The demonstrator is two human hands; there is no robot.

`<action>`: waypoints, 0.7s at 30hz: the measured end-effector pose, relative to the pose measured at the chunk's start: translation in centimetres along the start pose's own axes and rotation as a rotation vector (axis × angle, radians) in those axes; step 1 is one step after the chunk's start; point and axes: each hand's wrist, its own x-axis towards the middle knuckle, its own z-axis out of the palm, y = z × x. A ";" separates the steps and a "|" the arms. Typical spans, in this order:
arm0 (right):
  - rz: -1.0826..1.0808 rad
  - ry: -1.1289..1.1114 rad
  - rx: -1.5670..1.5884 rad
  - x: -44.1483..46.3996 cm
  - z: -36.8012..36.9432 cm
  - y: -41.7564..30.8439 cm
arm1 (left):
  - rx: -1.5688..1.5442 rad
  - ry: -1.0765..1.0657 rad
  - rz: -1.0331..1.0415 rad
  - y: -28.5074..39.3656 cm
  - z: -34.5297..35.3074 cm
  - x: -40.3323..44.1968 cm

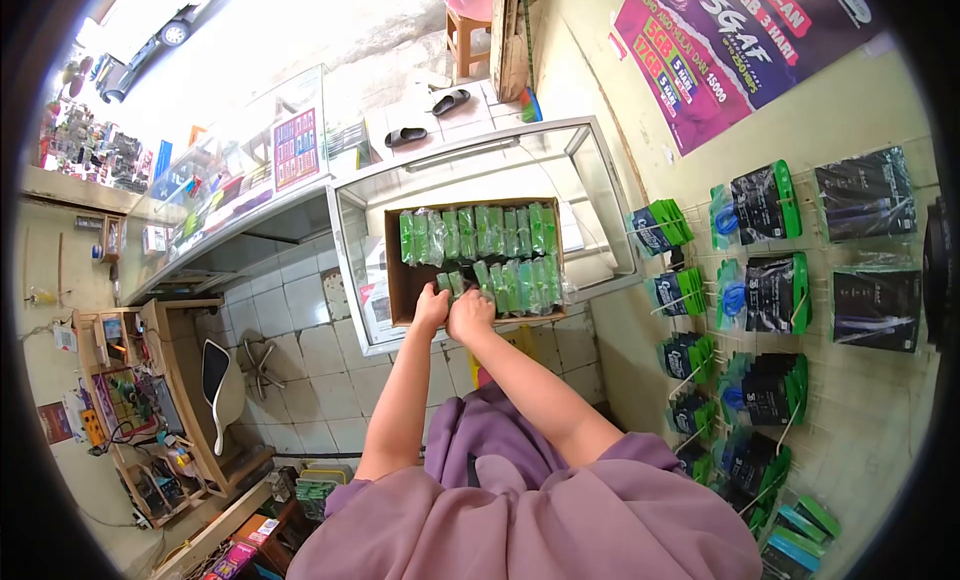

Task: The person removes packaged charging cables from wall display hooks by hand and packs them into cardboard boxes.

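An open cardboard box rests on the glass display case. Two rows of green packets in clear plastic stand inside it. At the near row's left end, my left hand has its fingers closed on a green packet. My right hand is just beside it, fingers bent at the same row; what its fingertips hold, if anything, is hidden. The box's left near corner shows bare cardboard.
Packaged accessories hang on wall hooks at the right. A longer glass counter runs to the left. A white chair and wooden shelves stand at the lower left. Sandals lie beyond the case.
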 end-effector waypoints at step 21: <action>-0.174 0.493 0.354 -5.1 0.7 4.7 | 0.267 0.150 0.211 5.6 1.8 -2.9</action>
